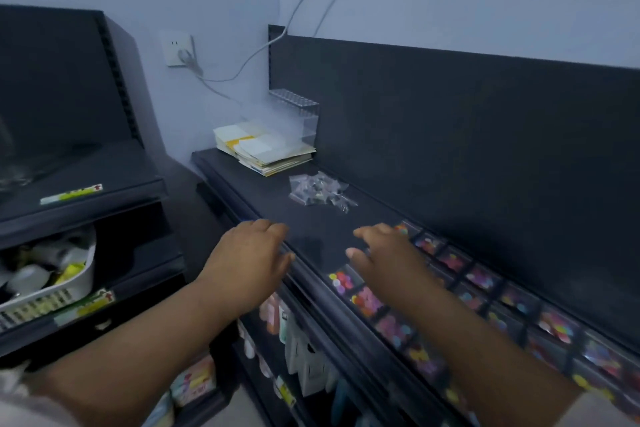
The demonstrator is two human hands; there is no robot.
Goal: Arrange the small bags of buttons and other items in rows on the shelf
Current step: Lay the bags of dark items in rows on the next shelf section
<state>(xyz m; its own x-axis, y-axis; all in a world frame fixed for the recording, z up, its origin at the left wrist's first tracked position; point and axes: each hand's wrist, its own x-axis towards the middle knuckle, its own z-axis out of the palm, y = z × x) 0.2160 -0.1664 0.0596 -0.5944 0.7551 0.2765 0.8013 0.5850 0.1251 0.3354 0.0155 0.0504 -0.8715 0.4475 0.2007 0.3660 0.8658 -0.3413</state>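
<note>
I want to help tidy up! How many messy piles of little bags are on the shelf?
1: a loose pile of clear bags on the shelf, close to the paper stack. More could be hidden from view.

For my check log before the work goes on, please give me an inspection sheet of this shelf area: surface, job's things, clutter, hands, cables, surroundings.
Surface: dark shelf with a black back panel.
Job's things: button bags lie in rows on the right; a loose bag pile lies further back, not yet in rows.
Clutter: paper stack and clear rack at the shelf's left end.
Hands: left hand at the front edge, right hand over the end of the rows; both hold nothing.
Cables: pale cables hang down the wall; a plug sits in the socket.
Surroundings: second shelf unit on the left, with a white basket of items below.
</note>
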